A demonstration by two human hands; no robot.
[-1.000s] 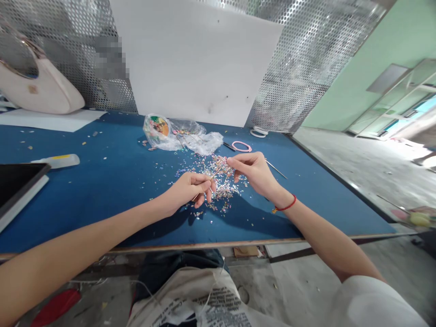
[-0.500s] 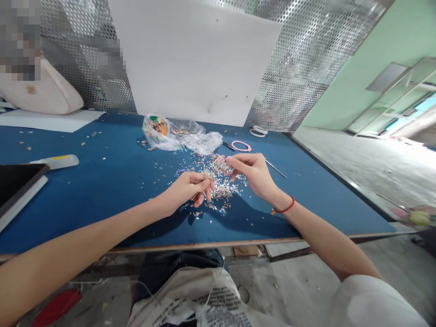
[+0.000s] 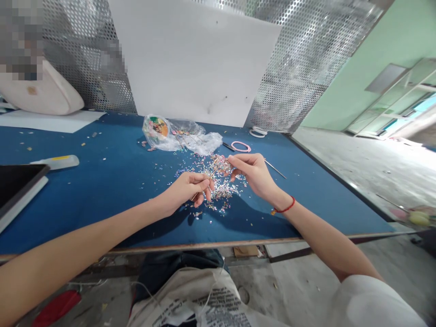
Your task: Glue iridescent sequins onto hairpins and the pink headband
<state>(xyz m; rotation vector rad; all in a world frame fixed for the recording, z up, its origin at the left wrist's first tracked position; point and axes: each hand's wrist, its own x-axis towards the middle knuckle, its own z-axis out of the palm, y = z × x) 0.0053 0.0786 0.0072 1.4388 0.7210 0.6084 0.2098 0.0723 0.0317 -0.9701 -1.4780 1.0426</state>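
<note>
My left hand (image 3: 190,187) is closed in a pinch on a thin metal needle (image 3: 213,174) that slants up to the right. My right hand (image 3: 252,171) is closed in a pinch at the needle's tip, holding a tiny bead that I can barely make out. Both hands hover over a heap of small pastel beads (image 3: 218,184) scattered on the blue table (image 3: 112,181). A red cord bracelet circles my right wrist.
A clear plastic bag (image 3: 180,135) with beads lies behind the heap, with a pink ring (image 3: 241,146), a white ring (image 3: 259,131) and a thin rod (image 3: 275,169) to its right. A white tube (image 3: 56,161) and a dark tablet (image 3: 17,181) lie at left; a pale handbag (image 3: 41,95) stands at the back.
Both hands stay almost where they were; the right hand shifted very slightly toward the needle's tip.
</note>
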